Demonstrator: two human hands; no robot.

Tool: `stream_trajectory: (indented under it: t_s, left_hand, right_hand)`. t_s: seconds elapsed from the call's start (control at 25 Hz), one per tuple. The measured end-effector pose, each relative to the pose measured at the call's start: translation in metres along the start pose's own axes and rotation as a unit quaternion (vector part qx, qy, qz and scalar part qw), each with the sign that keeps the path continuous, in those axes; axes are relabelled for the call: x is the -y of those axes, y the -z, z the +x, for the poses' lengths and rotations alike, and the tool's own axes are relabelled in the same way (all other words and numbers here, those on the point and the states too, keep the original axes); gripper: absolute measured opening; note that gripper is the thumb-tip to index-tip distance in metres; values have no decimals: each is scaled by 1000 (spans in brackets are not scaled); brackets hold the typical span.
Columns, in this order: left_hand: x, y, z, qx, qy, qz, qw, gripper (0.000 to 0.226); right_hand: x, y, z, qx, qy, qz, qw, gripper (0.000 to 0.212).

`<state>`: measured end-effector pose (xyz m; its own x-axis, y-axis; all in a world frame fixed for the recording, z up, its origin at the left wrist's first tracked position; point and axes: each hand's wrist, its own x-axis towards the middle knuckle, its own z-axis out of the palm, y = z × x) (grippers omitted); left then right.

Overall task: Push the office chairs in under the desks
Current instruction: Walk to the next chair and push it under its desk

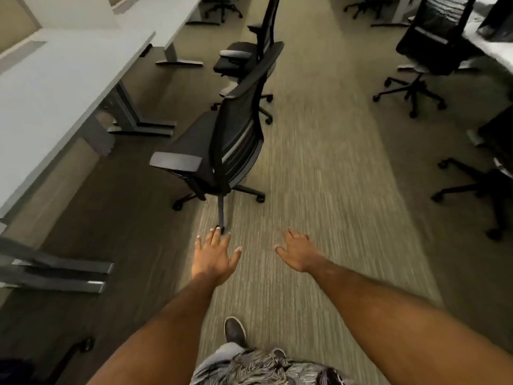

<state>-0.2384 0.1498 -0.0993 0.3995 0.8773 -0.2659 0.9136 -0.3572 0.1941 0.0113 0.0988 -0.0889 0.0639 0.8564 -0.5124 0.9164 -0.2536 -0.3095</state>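
Note:
A black mesh office chair (pixel 230 134) stands in the aisle, its seat facing left toward a white desk (pixel 55 79) and clear of it. A second black chair (pixel 249 54) stands just behind it, also out from the desk row. My left hand (pixel 215 255) is stretched forward with fingers spread, below the near chair's base and not touching the backrest. My right hand (pixel 298 252) is held out beside it, fingers apart, holding nothing.
Grey desk legs (pixel 138 126) and feet (pixel 55 273) line the left side. More black chairs stand at the right (pixel 433 51) and right edge (pixel 488 184), by another desk (pixel 494 48). Striped carpet runs down the aisle. My shoe (pixel 234 330) is below.

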Motion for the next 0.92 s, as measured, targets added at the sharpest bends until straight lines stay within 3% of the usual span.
stream_trajectory:
  t_s: [0.08,0.24,0.36,0.52,0.64,0.76,0.92]
  left_hand:
    - [-25,6,57,13,-35,21,999,70]
    - [-39,16,88,28,-62,36,997,71]
    - [-77,59,166,23,-113,46,992,70]
    - [-125,134,252,-36,-167,52,984,73]
    - [-154,201,306,-124,-191,61,972,79]
    - [-170,253,358,-188,-164,93,964,81]
    - [-163,282,400,-233,-62,117,963,91]
  right_hand:
    - [-31,22,27,-23,-39,9,999,72]
    - [-44,44,44,-23,-39,5,999,74]
    - [-75,104,85,-53,-84,7,995,76]
    - [-107,192,143,-97,-64,-32,993,75]
    - [-125,264,193,-133,-27,-64,989,78]
    - [-136,337,245,-171,23,-86,981,93]
    - [-141,419,297,-172,100,-84,976,114]
